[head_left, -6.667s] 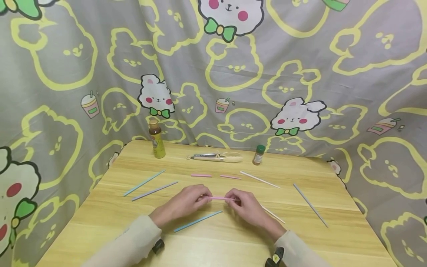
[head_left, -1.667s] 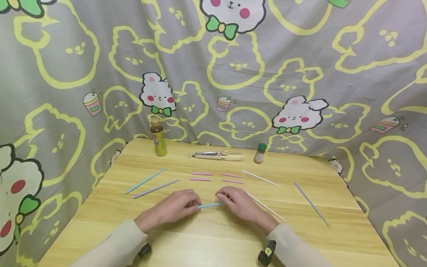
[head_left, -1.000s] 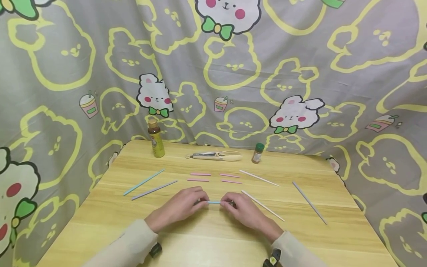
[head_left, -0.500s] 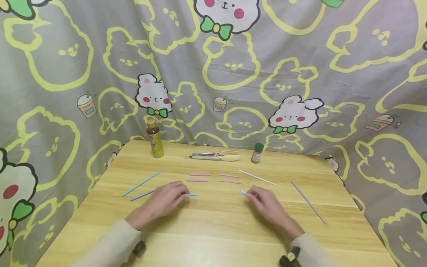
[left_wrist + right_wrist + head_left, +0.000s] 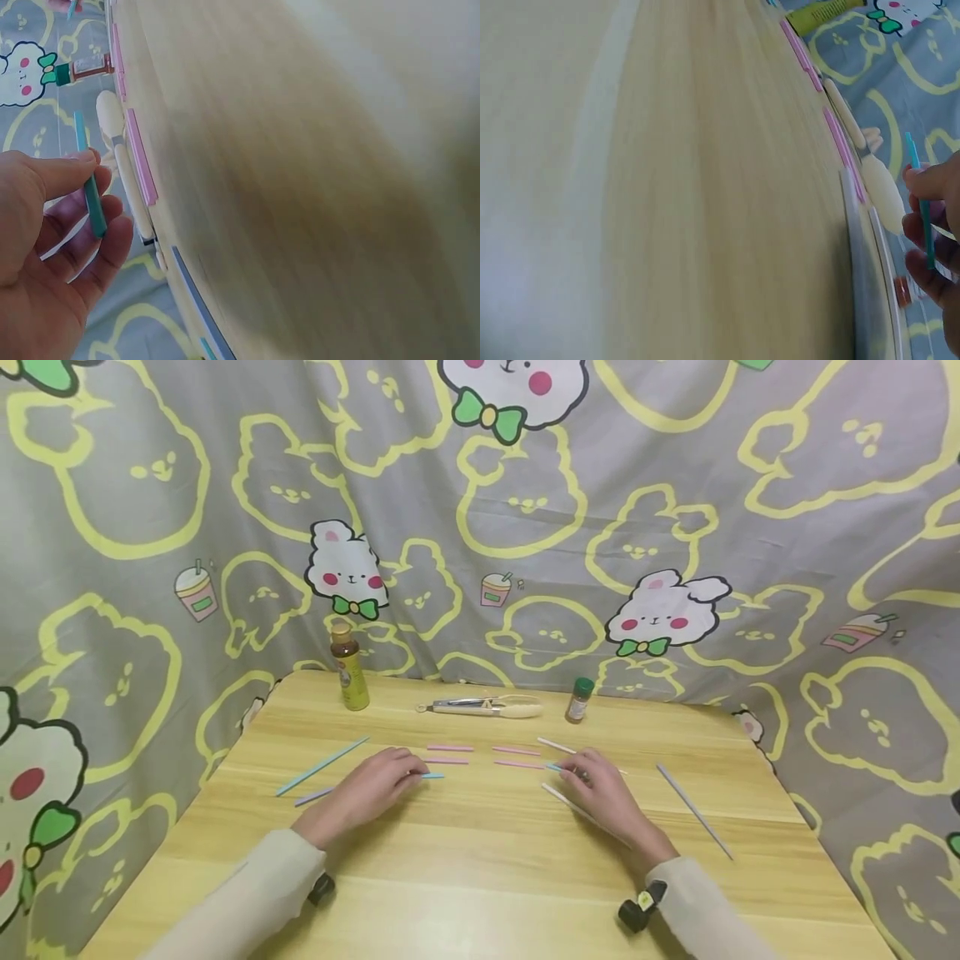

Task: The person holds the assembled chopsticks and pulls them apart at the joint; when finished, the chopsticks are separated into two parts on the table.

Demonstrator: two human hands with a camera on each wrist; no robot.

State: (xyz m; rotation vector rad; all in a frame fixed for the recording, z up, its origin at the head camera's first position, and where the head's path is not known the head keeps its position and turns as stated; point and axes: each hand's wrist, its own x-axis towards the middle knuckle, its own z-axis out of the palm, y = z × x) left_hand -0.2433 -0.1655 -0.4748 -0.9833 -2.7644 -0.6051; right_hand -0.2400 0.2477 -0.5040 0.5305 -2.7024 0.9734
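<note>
Held between thumb and fingers, a short, thin blue straw-like piece (image 5: pixel 94 206) is in my left hand (image 5: pixel 382 781), near the left pink pieces (image 5: pixel 447 762). My right hand (image 5: pixel 607 789) pinches a similar blue piece (image 5: pixel 910 148) beside the right pink pieces (image 5: pixel 517 765). In the head view only the inner ends of both blue pieces stick out past the fingers. The pink pieces lie in two short rows between the hands. Two white sticks (image 5: pixel 566 800) lie around the right hand, partly hidden by it. A purple stick (image 5: pixel 312 797) is partly covered by the left hand.
A long blue stick (image 5: pixel 322 766) lies at the left and another purple stick (image 5: pixel 693 810) at the right. Along the back of the wooden table (image 5: pixel 480 877) are a yellow-labelled bottle (image 5: pixel 351 677), tongs (image 5: pixel 480 707) and a green-capped jar (image 5: pixel 580 701). Patterned cloth (image 5: pixel 420 468) hangs behind.
Earlier, both hands held one blue stick together at the middle. It has parted, and the hands have moved apart and forward, each with a piece. Two more pink pieces have joined the rows.
</note>
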